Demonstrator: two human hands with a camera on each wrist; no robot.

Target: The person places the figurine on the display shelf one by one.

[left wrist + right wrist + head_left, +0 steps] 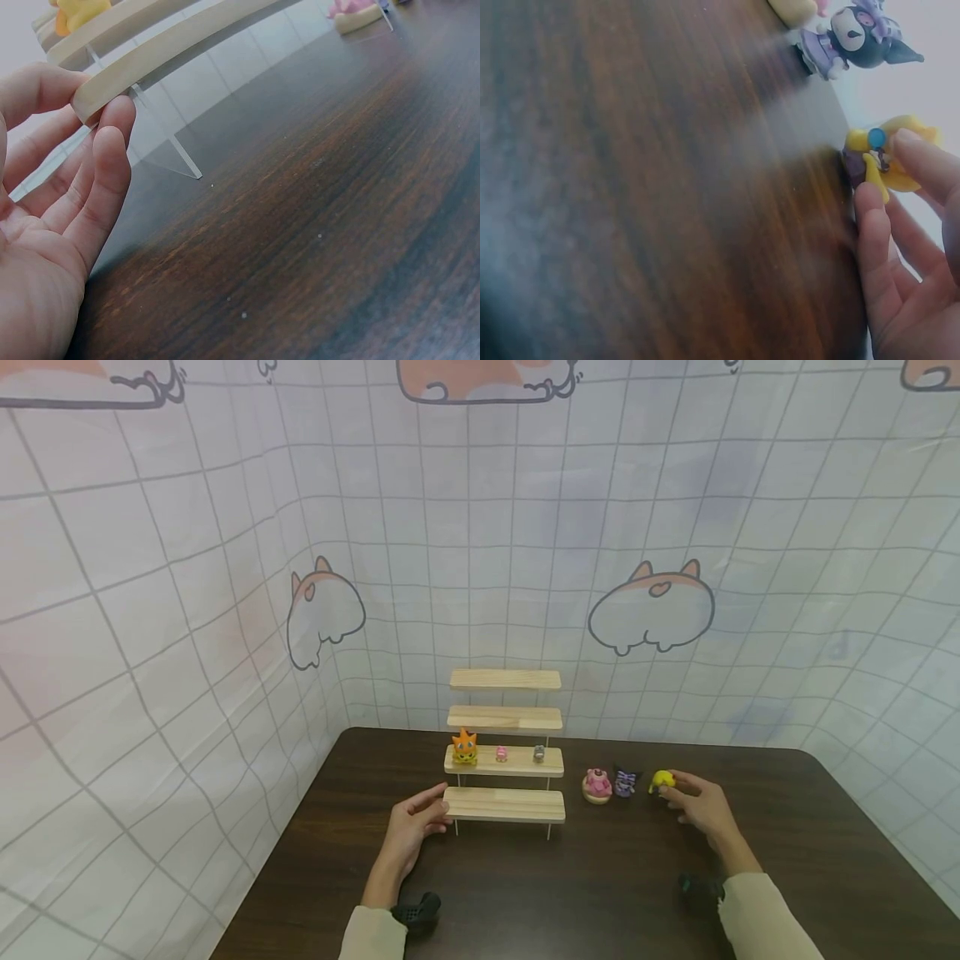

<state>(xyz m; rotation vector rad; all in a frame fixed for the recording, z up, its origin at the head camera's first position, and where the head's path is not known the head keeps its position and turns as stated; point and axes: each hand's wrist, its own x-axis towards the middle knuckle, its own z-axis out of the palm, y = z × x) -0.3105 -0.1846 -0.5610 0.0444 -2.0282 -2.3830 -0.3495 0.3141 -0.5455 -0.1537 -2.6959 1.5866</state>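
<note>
My left hand (pixel 409 828) holds the left end of the lowest wooden plank of a tiered display stand (pixel 504 805), thumb above and fingers below in the left wrist view. At right, my right hand (pixel 705 810) grips a small yellow figurine (pixel 663 780) between thumb and fingers; in the right wrist view it shows a blue round spot and a dark purple base low by the table. Just left of it stand a black-and-purple figurine (pixel 847 37) and a pink figurine (pixel 597 785) on a tan base.
On the stand's second plank from the bottom sit an orange-and-yellow figurine (pixel 465 748), a tiny pink figure (pixel 501 753) and a tiny grey figure (pixel 539 753). Clear legs (pixel 169 135) support the planks. A gridded cloth (pixel 495 610) hangs behind the dark wooden table (pixel 585 893).
</note>
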